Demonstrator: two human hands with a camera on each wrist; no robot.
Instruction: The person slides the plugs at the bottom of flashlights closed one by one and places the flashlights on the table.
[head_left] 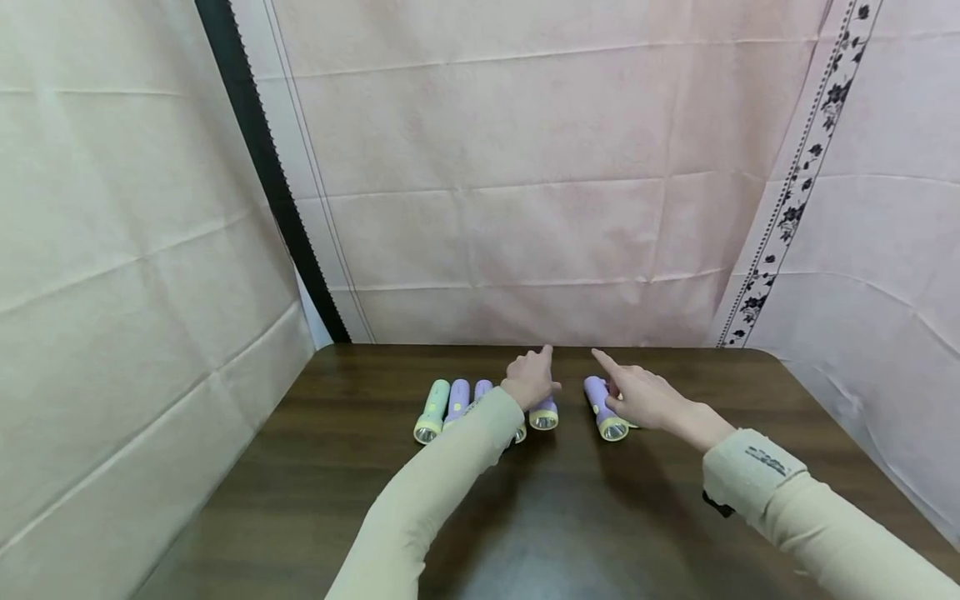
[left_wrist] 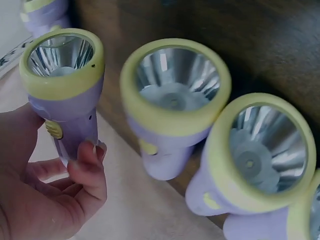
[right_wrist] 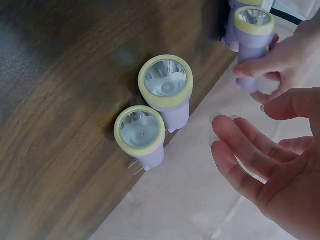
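Note:
My left hand point(head_left: 529, 377) grips a purple flashlight point(left_wrist: 67, 112) with a yellow rim, thumb and fingers round its body. In the right wrist view the same held flashlight point(right_wrist: 252, 47) appears at the upper right. Beside it, more purple flashlights point(left_wrist: 172, 117) stand close together at the left of the row. My right hand point(right_wrist: 285, 155) holds nothing; its fingers are loosely bent. Near it are two purple flashlights, one point(right_wrist: 166, 87) just behind the other point(right_wrist: 141, 135). From the head view, the right hand hides most of one of these, leaving the other flashlight point(head_left: 597, 396) visible.
A mint green flashlight point(head_left: 433, 408) lies at the left end of the row. The brown wooden table point(head_left: 315, 483) has its far edge just beyond the flashlights. Pale cloth hangings point(head_left: 525, 208) enclose the back and both sides.

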